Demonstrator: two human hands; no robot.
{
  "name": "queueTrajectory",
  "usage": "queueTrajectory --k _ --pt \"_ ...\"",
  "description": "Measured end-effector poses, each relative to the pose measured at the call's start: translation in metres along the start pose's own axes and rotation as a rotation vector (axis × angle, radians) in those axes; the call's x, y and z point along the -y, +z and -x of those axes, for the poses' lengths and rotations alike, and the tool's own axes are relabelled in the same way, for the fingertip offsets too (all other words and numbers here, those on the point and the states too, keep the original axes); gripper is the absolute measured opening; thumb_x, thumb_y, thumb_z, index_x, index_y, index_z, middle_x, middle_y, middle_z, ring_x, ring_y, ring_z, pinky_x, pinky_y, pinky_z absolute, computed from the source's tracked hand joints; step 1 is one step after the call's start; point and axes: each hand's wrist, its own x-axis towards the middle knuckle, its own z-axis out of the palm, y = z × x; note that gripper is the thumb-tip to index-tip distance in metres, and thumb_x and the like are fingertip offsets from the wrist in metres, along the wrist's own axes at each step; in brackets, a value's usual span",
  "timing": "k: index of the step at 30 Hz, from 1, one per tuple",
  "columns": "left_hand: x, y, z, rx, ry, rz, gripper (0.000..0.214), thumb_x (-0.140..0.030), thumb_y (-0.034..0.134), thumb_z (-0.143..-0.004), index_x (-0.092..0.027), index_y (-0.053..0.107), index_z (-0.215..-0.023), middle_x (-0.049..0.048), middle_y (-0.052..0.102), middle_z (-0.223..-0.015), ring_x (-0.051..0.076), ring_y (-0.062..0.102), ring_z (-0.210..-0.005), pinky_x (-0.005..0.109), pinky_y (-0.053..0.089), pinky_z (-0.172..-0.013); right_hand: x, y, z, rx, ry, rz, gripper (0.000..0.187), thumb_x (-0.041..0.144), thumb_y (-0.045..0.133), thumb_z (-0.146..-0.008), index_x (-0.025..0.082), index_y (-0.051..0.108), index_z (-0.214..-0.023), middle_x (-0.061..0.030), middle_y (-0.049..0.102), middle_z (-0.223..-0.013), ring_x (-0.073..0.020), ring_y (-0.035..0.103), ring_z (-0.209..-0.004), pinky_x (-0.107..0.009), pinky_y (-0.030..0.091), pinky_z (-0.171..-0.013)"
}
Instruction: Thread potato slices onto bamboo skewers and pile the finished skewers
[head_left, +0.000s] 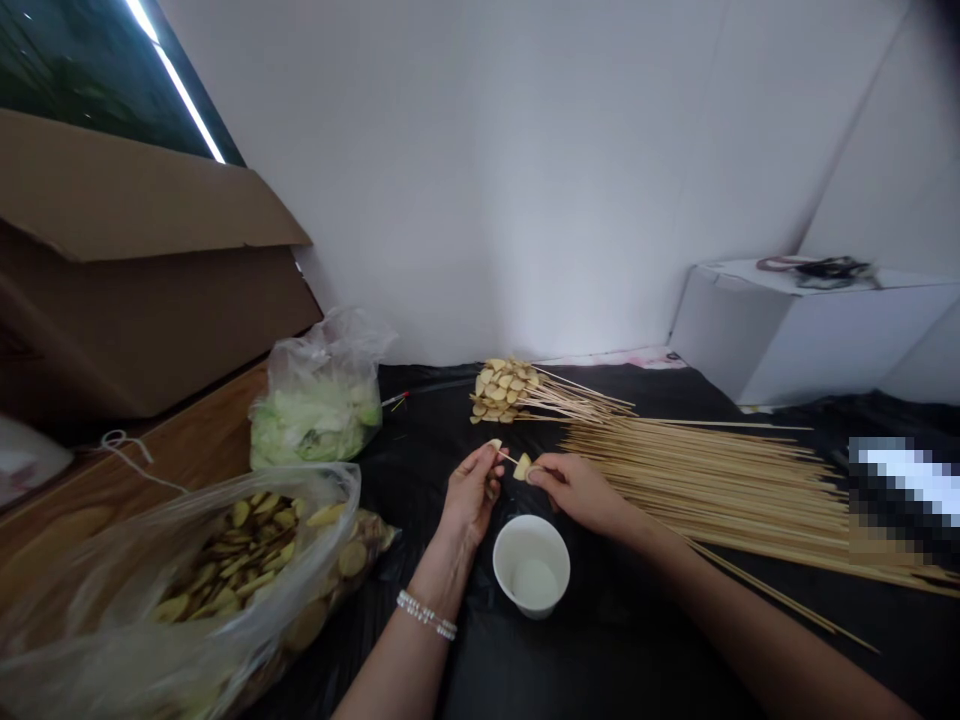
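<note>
Black sheeting [622, 650], spread beneath the work. Clear plastic bag [135, 545], open-mouthed, at left, filled with cut slices [251, 545]. Bare sticks [712, 480], a broad loose sheaf, laid at right with tips roughly aligned. Bag of pale green leaves [319, 420], set behind the slices. Loaded sticks [506, 385], heaped at the back, their slice-covered ends gathered at left. White cup [531, 562], placed just below the hands; contents not clearly made out.

Left hand [472, 490], fingers drawn together on a thin stick [509, 458], a second slice [495, 443] seen at the fingertips. Right hand [574, 488], thumb and finger pinched on a pale slice [522, 467] — whether the stick is gripped there too cannot be told.

Handling, as judged: the slice is best held by its rim, with fingertips kept off the stick's line, and pierced through the middle. Pressure should be applied slowly, along the stick — a sideways push could split the slice or bend the wood. Slices are best spaced evenly, never forced.
</note>
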Motion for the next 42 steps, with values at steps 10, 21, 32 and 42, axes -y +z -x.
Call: queueTrajectory --k 10,21,32,42 --pt "-0.012 -0.006 -0.007 -0.085 0.043 0.132 0.002 -0.008 0.066 -0.076 -0.008 0.067 -0.075 0.0032 0.064 -0.064 0.002 0.053 -0.047 0.009 0.042 -0.04 0.007 -0.014 0.002 0.122 0.033 -0.002 0.02 0.025 0.047 -0.085 0.017 0.063 -0.075 0.0018 0.059 -0.054 -0.0099 0.049 -0.048 -0.021 0.033 -0.051" --pt "-0.008 -0.006 -0.007 -0.076 0.123 0.055 0.006 -0.005 0.068 -0.073 -0.005 0.071 -0.078 0.0046 0.066 -0.064 0.002 0.053 -0.047 0.009 0.044 -0.044 0.005 -0.008 0.007 -0.077 -0.099 0.482 0.018 0.02 0.044 -0.087 0.018 0.059 -0.077 -0.0037 0.065 -0.074 -0.0146 0.056 -0.068 -0.025 0.031 -0.062" --pt "-0.008 -0.004 -0.005 -0.028 0.048 0.063 0.005 -0.005 0.068 -0.073 -0.005 0.071 -0.077 0.0047 0.065 -0.063 0.002 0.053 -0.047 0.009 0.045 -0.045 0.004 -0.01 0.004 -0.089 -0.087 0.335 0.016 0.017 0.049 -0.083 0.018 0.06 -0.072 -0.0014 0.064 -0.069 -0.0128 0.055 -0.065 -0.023 0.032 -0.062" --pt "-0.008 -0.005 -0.005 -0.022 0.047 0.058 0.005 -0.006 0.07 -0.071 -0.006 0.071 -0.076 0.0039 0.064 -0.062 0.002 0.052 -0.047 0.009 0.045 -0.044 0.006 -0.003 0.006 0.013 -0.043 0.271 0.02 0.017 0.047 -0.084 0.018 0.059 -0.069 -0.0018 0.065 -0.069 -0.0125 0.056 -0.065 -0.022 0.033 -0.061"
